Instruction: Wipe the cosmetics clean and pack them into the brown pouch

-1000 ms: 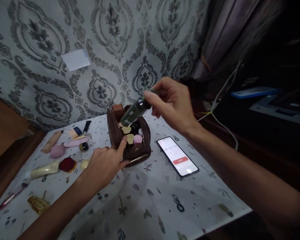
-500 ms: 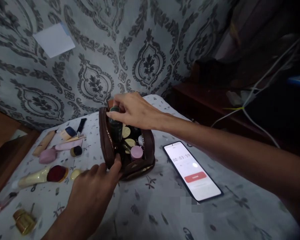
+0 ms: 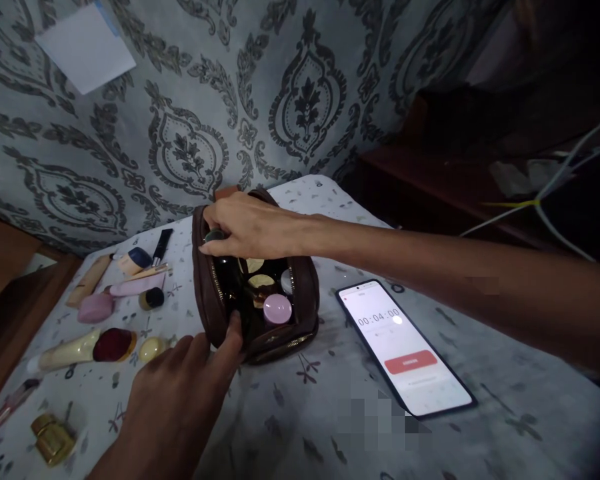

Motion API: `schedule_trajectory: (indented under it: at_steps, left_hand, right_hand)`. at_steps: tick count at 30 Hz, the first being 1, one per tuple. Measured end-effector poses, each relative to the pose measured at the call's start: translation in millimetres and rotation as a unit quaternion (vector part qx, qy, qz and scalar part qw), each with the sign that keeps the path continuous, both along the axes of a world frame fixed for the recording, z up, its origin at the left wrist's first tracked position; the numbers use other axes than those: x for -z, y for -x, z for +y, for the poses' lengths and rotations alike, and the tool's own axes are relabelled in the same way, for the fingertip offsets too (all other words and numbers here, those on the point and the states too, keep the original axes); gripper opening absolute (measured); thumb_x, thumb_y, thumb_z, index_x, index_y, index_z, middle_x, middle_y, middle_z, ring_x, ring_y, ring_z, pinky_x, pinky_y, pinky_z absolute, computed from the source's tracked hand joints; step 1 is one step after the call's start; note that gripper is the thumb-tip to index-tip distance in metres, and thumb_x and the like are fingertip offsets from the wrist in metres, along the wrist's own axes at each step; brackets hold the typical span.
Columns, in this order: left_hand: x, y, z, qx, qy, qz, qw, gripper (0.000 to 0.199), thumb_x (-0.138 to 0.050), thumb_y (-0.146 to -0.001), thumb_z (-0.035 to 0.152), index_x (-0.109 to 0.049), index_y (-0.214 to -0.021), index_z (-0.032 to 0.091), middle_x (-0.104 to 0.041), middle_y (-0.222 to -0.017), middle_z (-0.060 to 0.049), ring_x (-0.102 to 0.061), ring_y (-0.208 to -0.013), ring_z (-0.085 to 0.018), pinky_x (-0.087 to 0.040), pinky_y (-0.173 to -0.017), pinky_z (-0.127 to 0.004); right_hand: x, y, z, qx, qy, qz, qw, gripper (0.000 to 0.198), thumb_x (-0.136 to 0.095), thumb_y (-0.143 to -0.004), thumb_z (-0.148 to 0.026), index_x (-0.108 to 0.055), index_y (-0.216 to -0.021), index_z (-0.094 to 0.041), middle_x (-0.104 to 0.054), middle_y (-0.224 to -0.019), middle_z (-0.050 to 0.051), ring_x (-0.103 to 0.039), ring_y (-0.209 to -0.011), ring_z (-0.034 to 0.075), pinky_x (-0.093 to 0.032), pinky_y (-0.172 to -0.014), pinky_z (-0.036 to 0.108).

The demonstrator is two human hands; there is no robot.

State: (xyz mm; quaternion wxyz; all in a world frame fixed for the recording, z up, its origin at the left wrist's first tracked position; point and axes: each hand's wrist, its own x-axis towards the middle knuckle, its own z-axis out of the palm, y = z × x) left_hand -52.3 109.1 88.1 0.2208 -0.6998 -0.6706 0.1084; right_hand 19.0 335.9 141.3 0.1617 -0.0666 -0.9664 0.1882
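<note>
A brown zippered pouch [image 3: 307, 290] stands unzipped on the patterned cloth, with several cosmetic containers inside. My right hand [image 3: 243, 223] reaches over its far left side, fingers closed round the top of a dark bottle [image 3: 214, 236] with a greenish lid. The bottle's lower part sits down in the pouch, in shadow. My left hand [image 3: 180, 380] grips the pouch's near left edge, index finger over the rim and the other fingers curled outside. Close to that finger inside are a pink-lidded jar [image 3: 277, 309] and gold-coloured round lids [image 3: 261, 285].
Left of the pouch lie a cream tube [image 3: 67, 353], a dark red item [image 3: 114, 345], a pink item [image 3: 96, 308], a gold bottle [image 3: 53, 440] and several other cosmetics. A phone [image 3: 410, 347] showing a timer lies to the right. A patterned wall [image 3: 190, 147] rises behind.
My right hand has lowered and shifted slightly left with the dark bottle, which sits deeper in the pouch. My left hand keeps its hold on the edge. The camera view has shifted a little.
</note>
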Motion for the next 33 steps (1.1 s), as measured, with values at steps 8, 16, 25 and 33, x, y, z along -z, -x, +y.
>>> schedule_trajectory:
  at_steps: [8,16,25,33]
  left_hand:
    - [-1.1,1,-2,-0.009,0.03,-0.02,0.999,0.055,-0.051,-0.088,0.012,-0.049,-0.141,0.027,-0.062,-0.071,0.0,-0.062,-0.058,-0.017,-0.04,-0.047,-0.024]
    - [-1.7,0,-2,-0.014,0.025,-0.008,1.0,0.053,-0.052,-0.088,0.013,-0.051,-0.139,0.028,-0.059,-0.068,0.001,-0.06,-0.057,-0.016,-0.038,-0.048,-0.023]
    - [1.5,1,-1,-0.01,0.017,-0.011,1.0,0.051,-0.049,-0.09,0.016,-0.05,-0.14,0.028,-0.057,-0.067,0.001,-0.059,-0.059,-0.017,-0.039,-0.05,-0.023]
    - [1.7,-1,-1,0.0,0.0,0.005,1.0,0.048,-0.051,-0.09,0.016,-0.052,-0.137,0.026,-0.055,-0.065,0.001,-0.058,-0.058,-0.016,-0.04,-0.05,-0.023]
  right_hand:
    - [7,6,12,-0.064,0.029,-0.06,0.996,0.014,-0.064,-0.086,-0.025,-0.072,-0.086,-0.013,-0.064,-0.063,0.0,-0.056,-0.063,0.012,-0.04,-0.062,0.023]
    - [2,8,12,-0.108,0.042,-0.106,0.988,0.011,-0.067,-0.081,-0.019,-0.073,-0.083,-0.011,-0.062,-0.056,-0.001,-0.057,-0.058,0.012,-0.042,-0.06,0.023]
    - [-5,10,-8,-0.069,0.031,-0.104,0.992,0.016,-0.064,-0.077,-0.01,-0.074,-0.088,-0.006,-0.071,-0.068,0.005,-0.062,-0.061,0.013,-0.045,-0.058,0.022]
    - [-9,9,-14,-0.03,0.087,-0.134,0.987,0.018,-0.058,-0.075,-0.007,-0.072,-0.085,-0.003,-0.069,-0.062,0.005,-0.061,-0.05,0.013,-0.046,-0.048,0.022]
